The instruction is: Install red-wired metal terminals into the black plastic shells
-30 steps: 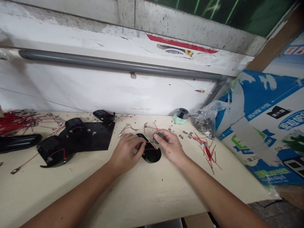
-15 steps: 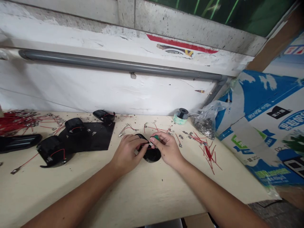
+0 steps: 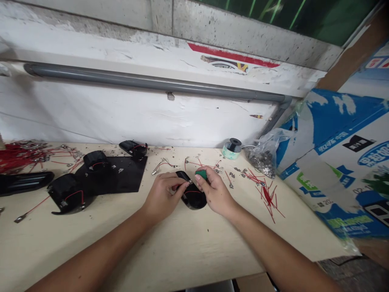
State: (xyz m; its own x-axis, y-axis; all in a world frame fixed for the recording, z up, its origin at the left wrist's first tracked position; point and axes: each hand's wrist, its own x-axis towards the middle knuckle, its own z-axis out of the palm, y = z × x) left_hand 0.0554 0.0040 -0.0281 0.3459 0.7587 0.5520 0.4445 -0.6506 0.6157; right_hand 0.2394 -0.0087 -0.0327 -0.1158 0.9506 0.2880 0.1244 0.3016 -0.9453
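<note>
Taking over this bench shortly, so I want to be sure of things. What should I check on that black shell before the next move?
1. Black plastic shell steadied by the left hand: ok.
2. Green item pinched by the right hand: ok.
3. Red wire lying in the shell: ok.
4. Wire's connection inside the shell: cannot tell, fingers block the view.
5. Loose metal terminals kept away from the shell: not ok, some lie just beyond the right hand.

Scuffed white wall, grey pipe
</note>
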